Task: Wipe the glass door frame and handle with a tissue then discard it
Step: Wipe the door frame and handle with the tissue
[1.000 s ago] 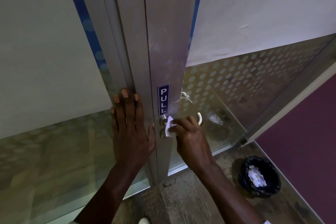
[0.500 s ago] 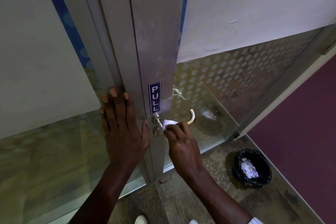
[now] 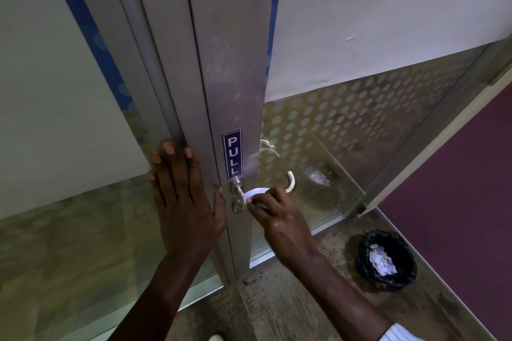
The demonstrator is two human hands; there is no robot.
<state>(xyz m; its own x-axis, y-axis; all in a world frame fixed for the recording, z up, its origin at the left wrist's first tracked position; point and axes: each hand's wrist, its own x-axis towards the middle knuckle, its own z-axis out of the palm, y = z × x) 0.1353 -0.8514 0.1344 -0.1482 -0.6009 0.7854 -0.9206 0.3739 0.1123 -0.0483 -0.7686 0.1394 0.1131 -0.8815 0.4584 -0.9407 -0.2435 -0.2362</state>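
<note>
The tissue (image 3: pixel 256 193) is pinched in the right hand (image 3: pixel 279 219), whose grip closes on it and presses it against the handle (image 3: pixel 290 182) near its base. The left hand (image 3: pixel 185 199) lies flat and unclenched on the door frame (image 3: pixel 230 63), bracing it. The handle wipe looks under way — discarding is not yet done. On the floor to the right a black-lined bin (image 3: pixel 386 263) holds crumpled paper.

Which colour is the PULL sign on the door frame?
Dark blue with white letters, head view.
</note>
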